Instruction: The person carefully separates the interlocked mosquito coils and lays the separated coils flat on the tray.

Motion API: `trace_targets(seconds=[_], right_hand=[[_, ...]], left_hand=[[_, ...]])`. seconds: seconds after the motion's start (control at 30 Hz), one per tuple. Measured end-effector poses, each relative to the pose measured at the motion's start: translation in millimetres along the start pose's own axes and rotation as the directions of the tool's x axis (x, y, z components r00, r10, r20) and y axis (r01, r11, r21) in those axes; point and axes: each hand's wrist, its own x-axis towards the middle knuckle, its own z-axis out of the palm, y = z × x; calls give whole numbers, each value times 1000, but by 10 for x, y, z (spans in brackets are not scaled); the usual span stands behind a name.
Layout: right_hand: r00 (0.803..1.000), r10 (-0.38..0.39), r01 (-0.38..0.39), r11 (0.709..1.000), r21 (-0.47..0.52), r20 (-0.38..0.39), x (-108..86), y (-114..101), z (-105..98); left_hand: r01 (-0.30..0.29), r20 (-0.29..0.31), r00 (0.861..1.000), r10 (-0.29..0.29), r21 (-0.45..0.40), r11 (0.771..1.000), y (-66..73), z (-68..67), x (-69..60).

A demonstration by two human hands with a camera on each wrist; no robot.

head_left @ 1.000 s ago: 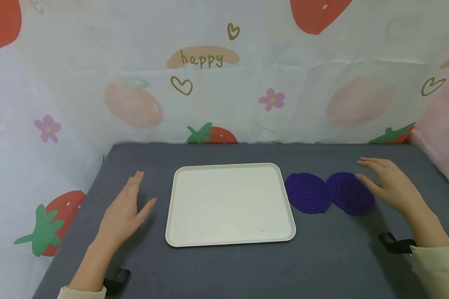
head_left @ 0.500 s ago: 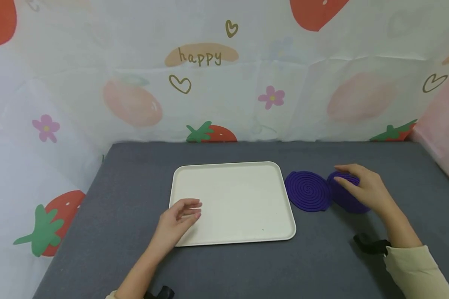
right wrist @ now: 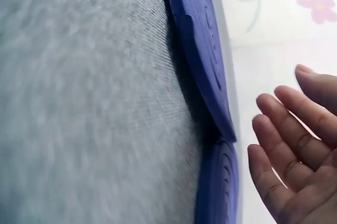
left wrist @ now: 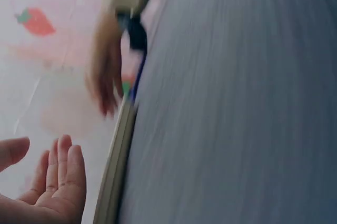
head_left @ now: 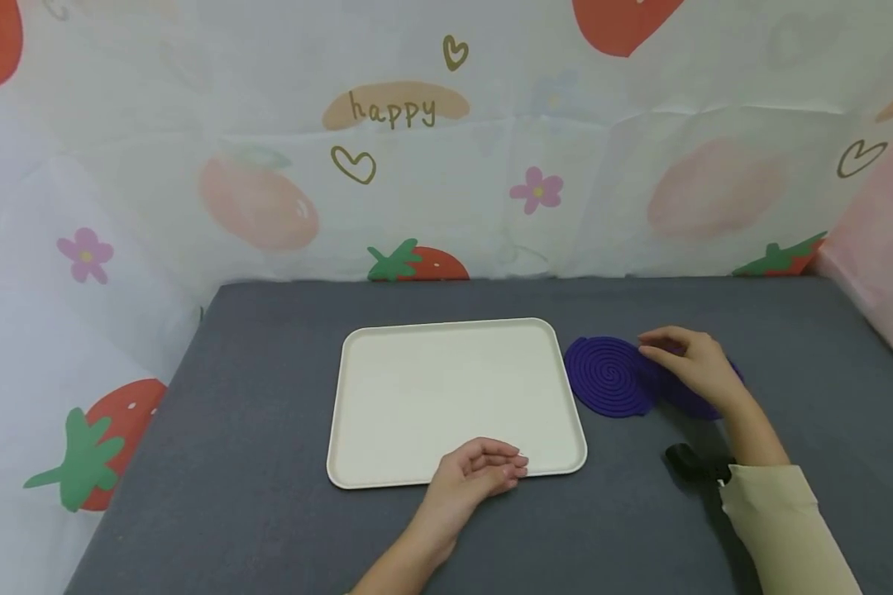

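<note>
Two purple spiral-coiled round mats lie on the table right of the white tray (head_left: 454, 397). The left mat (head_left: 608, 378) is next to the tray's right edge; the right mat (head_left: 695, 403) is partly hidden under my right hand (head_left: 703, 368). That hand hovers over the mats with relaxed, slightly bent fingers and holds nothing; in the right wrist view the hand (right wrist: 300, 150) is apart from the mats (right wrist: 202, 50). My left hand (head_left: 469, 487) is over the tray's front edge, empty, its fingers loosely bent; the left wrist view shows the hand's (left wrist: 58, 187) fingers apart from the thumb.
The grey table (head_left: 260, 463) extends around the tray on all sides. Behind it hangs a white cloth (head_left: 417, 198) printed with strawberries, flowers and hearts, and a pink cloth (head_left: 874, 264) is at the right.
My left hand has moved right, from left of the tray to its front edge. My right hand has moved left over the mats. Tray and mats have not visibly shifted on the table.
</note>
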Motion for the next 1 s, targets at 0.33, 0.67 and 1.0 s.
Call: trace_targets(seconds=[0.33,0.67,1.0], right_hand=[[997,59,-65,991,118,53,52,93,56],[990,108,-117,988,105,87,154,147,53],[978,144,-165,977,134,150,208,145,62]], left_hand=[[74,61,996,-67,-117,990,-269,664,226],[112,-62,989,-133,-267,957,-287,1135,417],[23,-164,980,-115,-480,877,-315,1297,700]])
